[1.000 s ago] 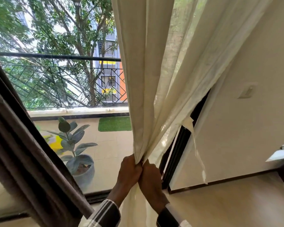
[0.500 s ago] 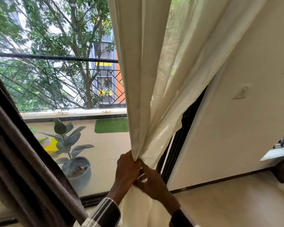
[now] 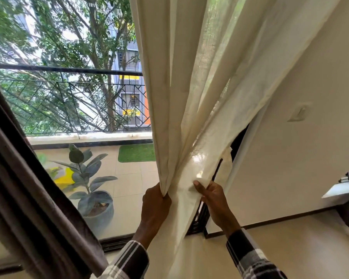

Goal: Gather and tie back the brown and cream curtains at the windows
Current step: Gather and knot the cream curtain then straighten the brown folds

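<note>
Gathering is underway: left hand (image 3: 156,206) fists the cream curtain (image 3: 191,97) at window's right edge; right hand (image 3: 214,196) pinches its outer fold. Next, likely bunch both together and tie.

Daylit window (image 3: 73,109), cream wall (image 3: 302,162), pale floor (image 3: 290,244)

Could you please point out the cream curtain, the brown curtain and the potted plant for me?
cream curtain (image 3: 189,87), head view, on its hanging folds.
brown curtain (image 3: 28,198), head view, mid-drape at the left.
potted plant (image 3: 98,212), head view, on its ribbed pot.
</note>
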Demonstrator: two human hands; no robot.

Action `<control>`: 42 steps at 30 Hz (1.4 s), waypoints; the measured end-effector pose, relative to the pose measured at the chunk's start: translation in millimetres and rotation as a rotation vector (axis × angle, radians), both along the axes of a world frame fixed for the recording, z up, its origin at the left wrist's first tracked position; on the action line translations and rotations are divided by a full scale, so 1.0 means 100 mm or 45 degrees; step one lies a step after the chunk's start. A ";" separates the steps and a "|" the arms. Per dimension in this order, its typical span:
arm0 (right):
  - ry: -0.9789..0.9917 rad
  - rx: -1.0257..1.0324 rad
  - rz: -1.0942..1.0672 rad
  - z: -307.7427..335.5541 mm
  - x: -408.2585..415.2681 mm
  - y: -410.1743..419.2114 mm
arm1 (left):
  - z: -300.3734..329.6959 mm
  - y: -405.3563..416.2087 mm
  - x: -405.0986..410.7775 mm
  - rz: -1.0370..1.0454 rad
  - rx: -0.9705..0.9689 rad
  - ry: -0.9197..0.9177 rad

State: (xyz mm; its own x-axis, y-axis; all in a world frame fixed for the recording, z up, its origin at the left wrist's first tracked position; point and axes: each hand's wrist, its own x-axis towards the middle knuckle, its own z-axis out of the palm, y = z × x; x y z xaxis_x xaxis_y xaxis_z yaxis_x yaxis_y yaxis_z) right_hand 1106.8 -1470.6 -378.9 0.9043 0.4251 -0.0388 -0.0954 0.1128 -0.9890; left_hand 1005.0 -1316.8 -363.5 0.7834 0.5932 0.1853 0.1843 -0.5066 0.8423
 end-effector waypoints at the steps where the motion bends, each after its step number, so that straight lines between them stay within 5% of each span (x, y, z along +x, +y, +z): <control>1: 0.044 0.042 0.023 -0.06 -0.02 0.01 | 0.01 0.01 0.01 0.008 -0.008 -0.006; 10: 0.272 0.176 0.226 -0.22 -0.29 0.39 | -0.06 -0.05 0.08 -0.075 -0.107 -0.118; 17: 0.190 -0.036 0.099 -0.37 -0.29 0.49 | -0.04 0.03 0.00 -0.168 -0.145 -0.088; 22: 0.171 -0.066 0.052 -0.36 -0.32 0.51 | 0.17 0.00 -0.06 -0.326 0.109 -0.009; 26: 0.120 -0.121 0.091 -0.40 -0.33 0.51 | 0.19 -0.07 0.01 -0.216 0.402 0.080; 30: -0.019 -0.275 0.033 -0.29 -0.27 0.41 | 0.15 -0.03 0.01 -0.157 0.432 0.031; 42: 0.140 0.414 -0.006 0.69 0.20 0.11 | 0.06 -0.04 -0.02 -0.166 0.431 -0.029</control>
State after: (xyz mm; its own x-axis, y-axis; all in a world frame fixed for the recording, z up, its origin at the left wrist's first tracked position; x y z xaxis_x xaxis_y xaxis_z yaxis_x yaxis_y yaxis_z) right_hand 1127.1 -1459.3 -310.3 0.9043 0.4268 0.0006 -0.1984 0.4216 -0.8848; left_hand 1002.6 -1321.3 -358.0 0.8419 0.3907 0.3723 0.0829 -0.7752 0.6262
